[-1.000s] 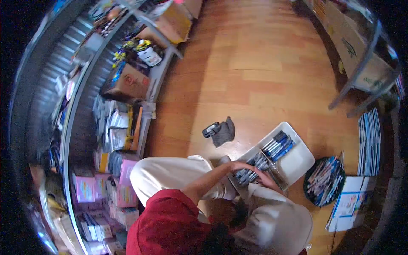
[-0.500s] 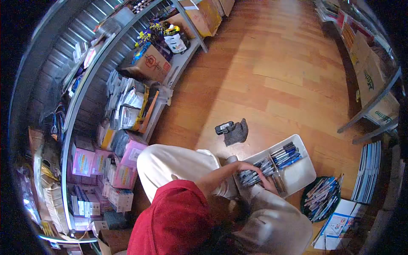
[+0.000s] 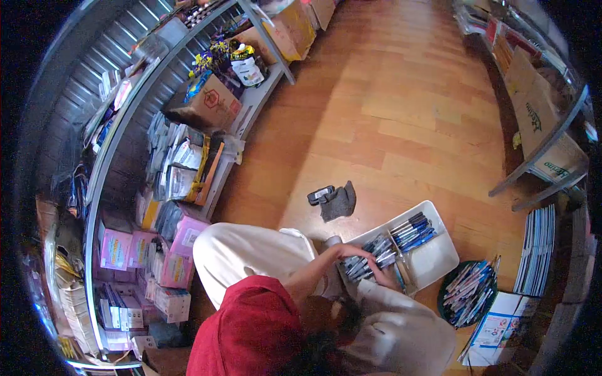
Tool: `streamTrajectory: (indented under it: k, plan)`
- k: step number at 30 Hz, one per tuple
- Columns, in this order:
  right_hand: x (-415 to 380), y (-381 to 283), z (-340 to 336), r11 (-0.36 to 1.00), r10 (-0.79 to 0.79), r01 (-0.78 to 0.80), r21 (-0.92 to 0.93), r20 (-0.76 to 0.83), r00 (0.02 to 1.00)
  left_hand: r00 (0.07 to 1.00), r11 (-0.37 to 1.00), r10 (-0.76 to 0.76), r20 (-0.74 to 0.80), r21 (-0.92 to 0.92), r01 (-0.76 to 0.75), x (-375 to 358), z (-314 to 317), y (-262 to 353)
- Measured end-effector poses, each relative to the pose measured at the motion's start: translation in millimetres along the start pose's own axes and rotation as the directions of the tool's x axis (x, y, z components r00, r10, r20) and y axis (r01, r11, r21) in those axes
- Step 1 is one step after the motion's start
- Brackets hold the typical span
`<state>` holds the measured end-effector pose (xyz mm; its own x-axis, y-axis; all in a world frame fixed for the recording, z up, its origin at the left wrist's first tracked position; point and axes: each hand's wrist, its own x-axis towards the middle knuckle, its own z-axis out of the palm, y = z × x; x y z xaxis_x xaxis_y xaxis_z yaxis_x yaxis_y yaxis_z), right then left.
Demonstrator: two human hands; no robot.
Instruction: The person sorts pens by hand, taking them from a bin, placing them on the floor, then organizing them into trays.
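Note:
My left hand (image 3: 376, 269) reaches across from the red sleeve (image 3: 251, 326) into a white tray (image 3: 439, 260) on the floor beside my legs. Its fingers curl around some pens (image 3: 384, 258) in the tray's near section; the fingertips are partly hidden. Grey and clear pens (image 3: 360, 266) lie loosely under and around the hand. In the section beyond a divider, blue and black pens (image 3: 414, 232) lie side by side. My right hand does not show.
A dark round basket full of pens (image 3: 467, 293) stands right of the tray. Beyond the tray lie a grey cloth (image 3: 338, 202) and a small black object (image 3: 320, 195). Stacked notebooks (image 3: 536, 250) are at the right. Loaded metal shelves (image 3: 257, 100) line the left.
The whole view has shifted slightly, so the tray and floor items sit a little further left. My left hand stays among the pens, moved only slightly.

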<state>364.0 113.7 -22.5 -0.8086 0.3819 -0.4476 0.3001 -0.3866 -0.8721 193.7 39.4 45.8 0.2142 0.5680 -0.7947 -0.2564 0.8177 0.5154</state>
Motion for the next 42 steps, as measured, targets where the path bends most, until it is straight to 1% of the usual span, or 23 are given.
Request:
streamTrajectory:
  k: [1,5,8,10,11,15,17,18,19,20,21,24,26,27,28,30,32,33,34,36,38,40,42]
  plan:
    - [-2,-11,0,0.999,0.032,-0.033,0.043,0.013,0.999,0.986,0.981,0.153,0.060,0.109,-0.159,3,-5,-1]
    - [-9,-33,4,0.952,0.182,-0.204,0.227,0.114,0.977,0.973,0.947,0.229,-0.009,0.233,-0.221,39,-15,-28]
    - [-11,-38,7,0.875,0.282,-0.336,0.349,0.197,0.939,0.961,0.920,0.271,-0.060,0.309,-0.240,56,-23,-47]
    - [-12,-40,8,0.808,0.337,-0.415,0.419,0.249,0.908,0.988,0.955,0.129,-0.089,0.280,-0.099,40,-12,-32]
    - [-12,-43,8,0.772,0.363,-0.453,0.446,0.276,0.890,0.973,0.897,0.182,-0.145,0.430,-0.104,2,9,3]
    - [-23,-53,11,0.604,0.457,-0.597,0.528,0.385,0.802,0.961,0.898,0.251,-0.116,0.399,-0.186,24,0,-16]
    - [-28,-59,10,0.514,0.485,-0.655,0.555,0.442,0.755,0.939,0.885,0.316,-0.135,0.399,-0.240,-7,19,9]
    - [-28,-61,9,0.477,0.500,-0.679,0.558,0.463,0.732,0.927,0.877,0.346,-0.141,0.399,-0.267,-16,27,17]
    - [-31,-62,8,0.454,0.521,-0.702,0.549,0.475,0.709,0.908,0.882,0.390,-0.154,0.347,-0.320,0,20,2]
    - [-27,-53,4,0.440,0.563,-0.735,0.516,0.480,0.673,0.911,0.880,0.378,-0.167,0.372,-0.297,3,19,0]
    - [-50,-109,18,0.692,0.407,-0.466,0.552,0.236,0.882,0.912,0.877,0.367,-0.183,0.396,-0.273,-10,26,10]
    - [-41,-103,10,0.637,0.475,-0.532,0.557,0.261,0.841,0.908,0.861,0.352,-0.230,0.460,-0.217,-30,42,30]
    - [-28,-70,15,0.645,0.304,-0.382,0.662,0.236,0.923,0.904,0.858,0.350,-0.245,0.471,-0.204,-24,39,24]
    - [-29,-71,14,0.629,0.341,-0.409,0.661,0.238,0.909,0.886,0.837,0.371,-0.279,0.513,-0.189,-17,36,19]
    - [-29,-67,13,0.619,0.350,-0.411,0.669,0.233,0.907,0.865,0.863,0.355,-0.355,0.480,-0.157,-12,35,12]
    - [-17,-47,12,0.610,0.337,-0.389,0.691,0.219,0.916,0.802,0.885,0.401,-0.442,0.412,-0.215,-13,45,7]
    - [-10,-41,16,0.596,0.287,-0.336,0.729,0.198,0.937,0.791,0.873,0.428,-0.438,0.426,-0.236,-17,51,9]
    - [-16,-54,18,0.581,0.259,-0.305,0.755,0.184,0.948,0.785,0.867,0.440,-0.436,0.433,-0.246,-18,52,9]
    - [1,-37,18,0.652,0.205,-0.235,0.721,0.130,0.970,0.776,0.876,0.409,-0.480,0.444,-0.187,-13,46,5]
    - [10,-12,18,0.626,0.165,-0.159,0.763,0.069,0.984,0.770,0.888,0.325,-0.549,0.457,-0.049,0,34,-11]
    - [7,-14,20,0.562,0.152,-0.136,0.816,0.060,0.987,0.792,0.885,0.325,-0.517,0.461,-0.062,-1,38,-4]
    - [-1,-22,20,0.556,0.113,-0.127,0.821,0.077,0.991,0.769,0.882,0.335,-0.544,0.469,-0.052,-13,52,11]
    - [-16,-22,12,0.729,-0.023,-0.058,0.682,0.109,0.994,0.782,0.876,0.330,-0.529,0.479,-0.046,-22,65,26]
